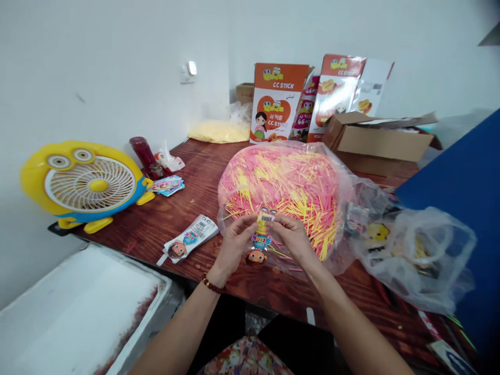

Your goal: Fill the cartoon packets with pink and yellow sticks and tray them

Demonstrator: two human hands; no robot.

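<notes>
Left hand (237, 235): finger and thumb clamped on the packet (261, 240) at its upper left edge, as we see it.
Right hand (292, 235): pinched on the packet's upper right edge, so we count both hands on one thing, fingertips near each other.
Packet: just below the middle of the frame, barcode toward the top, cartoon face toward the bottom; we see it in front of the big bag.
Bracelet (213, 284): dark beads round the left wrist.
Sticks (281, 192): pink and yellow, heaped in the clear big bag (344, 255) at the centre.
Stack (189, 239): more such packets, overlapping on the table (172, 208), left of the hands.
White strip (310, 316): near the table's edge, bottom centre.
Fan (91, 182): yellow and blue, at the left (its two round eyes seem to watch us).
Bottle (144, 155): dark red, upper left of centre, beside the tissues (171, 160) and some cards (167, 185).
Boxes (273, 109): upright at the top, right of centre, where we read "CC STICK".
Carton (385, 143): brown, flaps open, upper right.
Carrier bag (425, 255): translucent, lower right, near a blue panel (461, 198).
White tub (74, 302): lower left corner, its rim stained dark red.
</notes>
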